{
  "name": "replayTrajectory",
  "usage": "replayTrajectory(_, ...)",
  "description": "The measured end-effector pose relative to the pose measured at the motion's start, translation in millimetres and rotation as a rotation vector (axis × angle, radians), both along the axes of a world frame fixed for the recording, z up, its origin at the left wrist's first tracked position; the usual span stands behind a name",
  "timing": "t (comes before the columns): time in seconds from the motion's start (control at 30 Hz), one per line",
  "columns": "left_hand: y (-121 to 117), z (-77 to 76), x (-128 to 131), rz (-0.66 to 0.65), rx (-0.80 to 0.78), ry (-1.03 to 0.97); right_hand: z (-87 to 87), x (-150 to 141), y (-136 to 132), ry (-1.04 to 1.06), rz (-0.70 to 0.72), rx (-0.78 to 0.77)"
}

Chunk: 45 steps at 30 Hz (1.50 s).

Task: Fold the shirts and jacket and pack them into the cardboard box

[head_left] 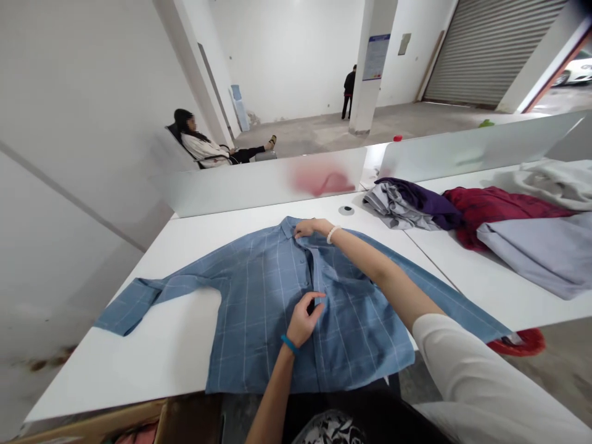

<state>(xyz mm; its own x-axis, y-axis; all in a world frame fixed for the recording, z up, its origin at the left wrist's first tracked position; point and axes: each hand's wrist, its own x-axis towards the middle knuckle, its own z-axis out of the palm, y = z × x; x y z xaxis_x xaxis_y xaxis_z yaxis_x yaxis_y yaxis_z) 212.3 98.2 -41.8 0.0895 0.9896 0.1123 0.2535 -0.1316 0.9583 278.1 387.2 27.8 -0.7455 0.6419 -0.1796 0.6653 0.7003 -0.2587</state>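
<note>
A blue checked button-up shirt [259, 277] lies spread front side up on the white table [194, 345], its collar pointing away from me. One sleeve stretches out to the left with its cuff end folded; the other runs right, past the table's front edge. My right hand [312, 228], a white beaded bracelet at its wrist, is closed on the shirt near the collar. Lower down, my left hand [305, 317], wearing a blue wristband, pinches the edge of the front placket with thumb and fingers. Between my hands the placket shows buttons and is partly parted.
Crumpled grey and purple clothes [416, 200] lie at the right, beside red and light grey garments [509, 216]. A frosted divider [268, 182] borders the table's far side. An open cardboard box [115, 425] and a red-rimmed bin [527, 342] stand below. Two people are in the background.
</note>
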Motion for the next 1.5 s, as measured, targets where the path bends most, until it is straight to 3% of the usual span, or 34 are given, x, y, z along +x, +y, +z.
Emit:
replayTrajectory(0.17,-2.5,-3.3,3.5,0.145,-0.016,-0.019,-4.9,-3.8,4.9,-0.091,-0.190,0.117)
replayTrajectory(0.43,-37.8,5.5,15.7,0.126,0.026,0.127,-30.8,-5.3,-2.4,-0.056,-0.307,0.232)
replayTrajectory(0.67,-72.0,-13.6,6.4,0.145,0.354,0.819,-46.8,8.4,-8.3,0.029,-0.294,0.268)
replayTrajectory(0.8,-78.2,-20.5,5.0,0.110,0.393,1.069,-51.6,8.7,-14.3,0.072,-0.342,0.338)
replayTrajectory(0.93,-79.4,-17.7,6.8,0.108,0.379,1.106,-51.6,6.3,-18.9,0.127,-0.382,0.442)
replayTrajectory(1.17,-88.4,-14.5,1.2,0.091,0.356,1.102,-63.8,15.0,-44.3,0.203,-0.144,0.544)
replayTrajectory(1.33,-88.7,-8.0,-12.2,-0.012,0.345,1.081,-82.3,19.4,-63.5,0.176,-0.143,0.533)
replayTrajectory(1.5,-81.6,-8.7,-18.5,-0.052,0.352,1.132,-87.4,16.2,-48.6,0.150,-0.179,0.462)
